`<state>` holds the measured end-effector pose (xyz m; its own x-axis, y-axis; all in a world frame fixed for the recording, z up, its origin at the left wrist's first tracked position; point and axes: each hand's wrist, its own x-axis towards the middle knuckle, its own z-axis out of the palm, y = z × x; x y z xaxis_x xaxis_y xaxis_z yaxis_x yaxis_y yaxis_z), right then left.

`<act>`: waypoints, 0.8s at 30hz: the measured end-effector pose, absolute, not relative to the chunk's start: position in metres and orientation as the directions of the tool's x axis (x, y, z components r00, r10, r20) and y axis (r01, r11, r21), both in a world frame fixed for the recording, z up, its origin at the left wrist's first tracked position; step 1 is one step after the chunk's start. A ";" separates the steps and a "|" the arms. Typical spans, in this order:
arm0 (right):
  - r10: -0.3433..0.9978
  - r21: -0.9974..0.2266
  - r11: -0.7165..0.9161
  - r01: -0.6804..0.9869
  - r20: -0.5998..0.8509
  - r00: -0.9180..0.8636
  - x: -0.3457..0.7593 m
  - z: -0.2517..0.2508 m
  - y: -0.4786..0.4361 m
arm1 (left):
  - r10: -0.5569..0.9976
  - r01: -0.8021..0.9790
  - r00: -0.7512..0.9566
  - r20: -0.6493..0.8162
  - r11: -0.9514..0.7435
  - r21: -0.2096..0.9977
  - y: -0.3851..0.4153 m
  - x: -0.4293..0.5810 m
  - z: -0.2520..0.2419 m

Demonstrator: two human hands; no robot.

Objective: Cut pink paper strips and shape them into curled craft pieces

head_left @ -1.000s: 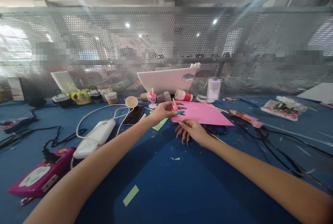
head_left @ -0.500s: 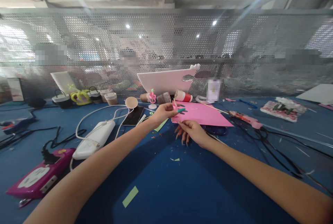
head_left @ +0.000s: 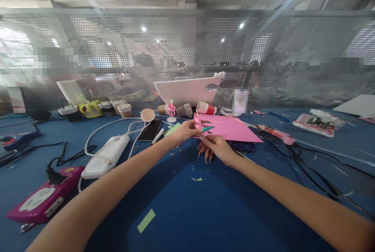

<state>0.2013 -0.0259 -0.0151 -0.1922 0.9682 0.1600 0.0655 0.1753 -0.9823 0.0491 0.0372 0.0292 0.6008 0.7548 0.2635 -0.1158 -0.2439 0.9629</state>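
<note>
My left hand (head_left: 190, 130) is closed in a pinch on a curled pink paper strip (head_left: 197, 120). A teal pointed thing (head_left: 208, 128) juts from its fingertips; whether it is a long nail or a tool I cannot tell. Just below and to the right, my right hand (head_left: 216, 146) pinches thumb against forefinger at what looks like the strip's lower end, its other fingers curled underneath. Behind both hands lies a pink sheet (head_left: 231, 129). A small pink ornament on a white round base (head_left: 171, 119) stands beyond my left hand.
On the left are a white power bank (head_left: 107, 156) with its cable, a magenta power strip (head_left: 47, 195) and a phone (head_left: 149, 131). A glue gun (head_left: 275, 134) with black cords lies right. Paper cups (head_left: 206, 108) and a white board (head_left: 187, 90) stand behind. Green paper scraps (head_left: 146, 220) lie in front.
My left hand has lowered slightly and turned, so the teal thing shows more and reaches further right. The right hand stays almost still.
</note>
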 end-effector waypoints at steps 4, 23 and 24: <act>0.973 -0.986 0.157 0.062 0.143 -0.182 0.200 -0.012 -0.028 | 0.801 -0.259 0.517 0.302 -0.189 0.947 0.042 0.046 0.038; 0.962 -0.984 0.172 0.037 0.160 -0.220 0.202 -0.014 -0.026 | 0.859 -0.196 0.433 0.273 -0.206 0.959 0.044 0.044 0.039; 0.962 -0.984 0.175 0.044 0.162 -0.219 0.203 -0.013 -0.027 | 0.861 -0.192 0.431 0.269 -0.204 0.960 0.044 0.044 0.039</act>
